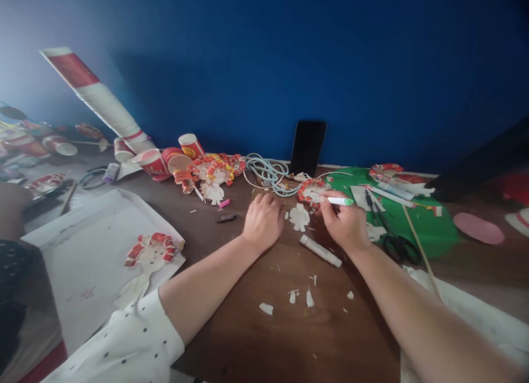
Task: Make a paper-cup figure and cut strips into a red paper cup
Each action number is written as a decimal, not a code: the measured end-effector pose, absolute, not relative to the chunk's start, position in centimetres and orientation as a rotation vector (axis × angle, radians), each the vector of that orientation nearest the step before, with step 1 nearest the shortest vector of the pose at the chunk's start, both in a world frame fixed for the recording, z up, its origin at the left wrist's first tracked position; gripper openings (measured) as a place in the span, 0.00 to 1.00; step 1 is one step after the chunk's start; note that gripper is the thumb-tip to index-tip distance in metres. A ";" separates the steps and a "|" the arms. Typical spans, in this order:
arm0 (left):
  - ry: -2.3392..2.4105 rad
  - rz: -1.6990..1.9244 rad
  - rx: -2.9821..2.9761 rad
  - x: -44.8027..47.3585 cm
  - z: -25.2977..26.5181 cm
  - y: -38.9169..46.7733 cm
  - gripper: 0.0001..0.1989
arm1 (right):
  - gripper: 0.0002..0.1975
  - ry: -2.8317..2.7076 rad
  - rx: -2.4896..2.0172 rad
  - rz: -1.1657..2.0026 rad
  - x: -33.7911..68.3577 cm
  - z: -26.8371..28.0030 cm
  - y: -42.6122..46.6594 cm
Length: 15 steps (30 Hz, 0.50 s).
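Note:
My right hand pinches a white marker pen with a green end, close to a paper doll's head edged in curled red and white paper. Below that head lies a white paper doll body cut-out. My left hand rests palm down on the brown table, left of the cut-out. Its fingers are curled under, and anything inside them is hidden. Between my forearms a white glue tube lies at a slant, and white paper scraps are scattered nearer to me.
A black phone leans on the blue wall beside a coiled pale cable. Black scissors lie at the green sheet. Red paper cups and finished dolls stand left. Another person's sleeve shows at far left.

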<state>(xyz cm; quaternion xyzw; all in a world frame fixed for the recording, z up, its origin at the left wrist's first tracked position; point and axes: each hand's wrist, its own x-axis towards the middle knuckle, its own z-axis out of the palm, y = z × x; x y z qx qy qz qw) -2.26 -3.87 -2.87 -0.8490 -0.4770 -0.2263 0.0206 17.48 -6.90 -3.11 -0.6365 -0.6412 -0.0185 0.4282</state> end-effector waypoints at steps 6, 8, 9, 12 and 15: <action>-1.599 -0.662 -2.678 -1.7 -3.5 -3.3 0.11 | 0.13 -1.785 -1.738 -0.253 17.5 -3.6 -7.5; -1.626 -0.629 -2.684 -1.6 -3.5 -3.4 0.11 | 0.12 -1.813 -1.768 -0.300 17.4 -3.8 -7.5; -1.636 -0.612 -2.686 -1.5 -3.5 -3.5 0.11 | 0.12 -1.822 -1.775 -0.306 17.4 -3.9 -7.5; -1.633 -0.604 -2.705 -1.4 -3.5 -3.5 0.12 | 0.11 -1.824 -1.751 -0.295 17.5 -4.3 -7.4; -1.618 -0.658 -2.732 -1.5 -3.7 -3.4 0.11 | 0.12 -1.814 -1.706 -0.288 17.5 -4.5 -7.3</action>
